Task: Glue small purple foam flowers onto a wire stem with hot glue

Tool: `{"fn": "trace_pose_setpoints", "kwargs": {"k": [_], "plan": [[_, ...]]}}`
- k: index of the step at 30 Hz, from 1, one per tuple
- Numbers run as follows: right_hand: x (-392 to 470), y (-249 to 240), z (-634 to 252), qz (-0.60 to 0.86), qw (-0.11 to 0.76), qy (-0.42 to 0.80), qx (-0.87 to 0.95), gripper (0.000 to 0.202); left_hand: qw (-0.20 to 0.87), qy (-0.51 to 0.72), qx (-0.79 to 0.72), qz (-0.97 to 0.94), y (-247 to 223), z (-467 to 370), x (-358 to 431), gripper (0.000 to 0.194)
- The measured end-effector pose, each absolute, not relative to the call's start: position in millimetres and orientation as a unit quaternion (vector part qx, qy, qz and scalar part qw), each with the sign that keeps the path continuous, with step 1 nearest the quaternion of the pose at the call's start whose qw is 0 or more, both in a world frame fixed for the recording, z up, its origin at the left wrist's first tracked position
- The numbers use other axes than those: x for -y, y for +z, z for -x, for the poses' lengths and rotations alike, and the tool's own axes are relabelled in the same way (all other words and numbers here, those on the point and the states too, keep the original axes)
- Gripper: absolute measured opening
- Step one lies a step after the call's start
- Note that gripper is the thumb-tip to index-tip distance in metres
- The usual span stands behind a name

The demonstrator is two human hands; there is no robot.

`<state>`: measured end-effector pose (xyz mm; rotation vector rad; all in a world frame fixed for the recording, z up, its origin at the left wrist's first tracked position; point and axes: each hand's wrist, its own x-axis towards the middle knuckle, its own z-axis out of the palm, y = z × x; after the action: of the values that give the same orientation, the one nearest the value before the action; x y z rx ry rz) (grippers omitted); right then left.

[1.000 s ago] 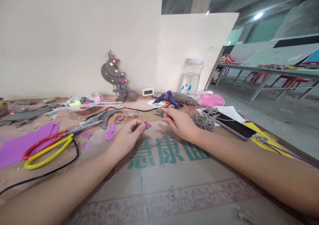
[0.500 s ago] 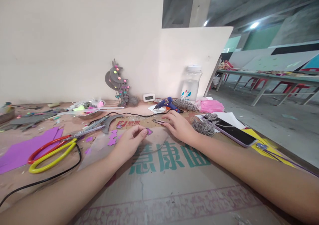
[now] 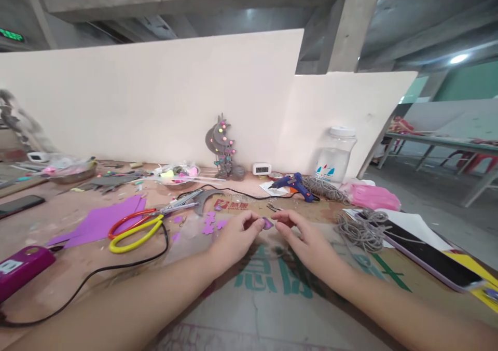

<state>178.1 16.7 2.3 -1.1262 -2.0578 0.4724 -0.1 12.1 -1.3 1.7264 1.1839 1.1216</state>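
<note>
My left hand point(image 3: 240, 234) pinches a small purple foam piece point(image 3: 267, 223) between thumb and fingertips above the cardboard sheet. Just to its right, my right hand point(image 3: 301, 234) holds nothing I can see, with thumb and forefinger apart and close to the piece. Tweezers point(image 3: 274, 207) lie on the cardboard beyond the fingertips. Left of my left hand are several purple cut-out shapes point(image 3: 209, 224) on the sheet. A blue glue gun point(image 3: 294, 185) rests farther back on a small white paper.
Scissors with red and yellow handles point(image 3: 136, 232) lie by purple foam sheets point(image 3: 111, 219). Grey cord point(image 3: 361, 229) and a phone point(image 3: 422, 250) are at the right. A water bottle point(image 3: 335, 156), a timer point(image 3: 262, 169) and a moon-shaped ornament point(image 3: 222, 143) stand along the white partition point(image 3: 155, 102).
My right hand has left the tweezers on the cardboard and come in beside the purple piece. The left hand still pinches it. The view has tilted up and turned left.
</note>
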Motion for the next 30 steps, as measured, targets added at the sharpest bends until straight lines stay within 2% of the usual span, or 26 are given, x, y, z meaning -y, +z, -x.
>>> {"fn": "trace_pose_setpoints", "kwargs": {"k": [4, 8, 14, 27, 30], "plan": [[-22.9, 3.9, -178.5, 0.421, 0.344, 0.181, 0.82, 0.023, 0.367, 0.436, -0.459, -0.681, 0.4, -0.8, -10.4, 0.021], [-22.6, 6.0, -177.0, 0.411, 0.323, 0.168, 0.836, 0.032, 0.367, 0.428, -0.455, -0.69, 1.2, -0.6, -9.3, 0.021], [-19.5, 6.2, -178.9, 0.411, 0.352, 0.192, 0.819, 0.036, 0.353, 0.419, -0.456, -0.702, 0.9, 1.0, -8.4, 0.021], [-15.7, 7.1, -175.2, 0.42, 0.383, 0.256, 0.782, 0.016, 0.35, 0.415, -0.489, -0.683, 1.4, 1.7, -9.3, 0.024], [-14.5, 5.2, -175.6, 0.418, 0.405, 0.23, 0.78, 0.017, 0.362, 0.417, -0.484, -0.679, 2.7, 1.9, -9.0, 0.024]]}}
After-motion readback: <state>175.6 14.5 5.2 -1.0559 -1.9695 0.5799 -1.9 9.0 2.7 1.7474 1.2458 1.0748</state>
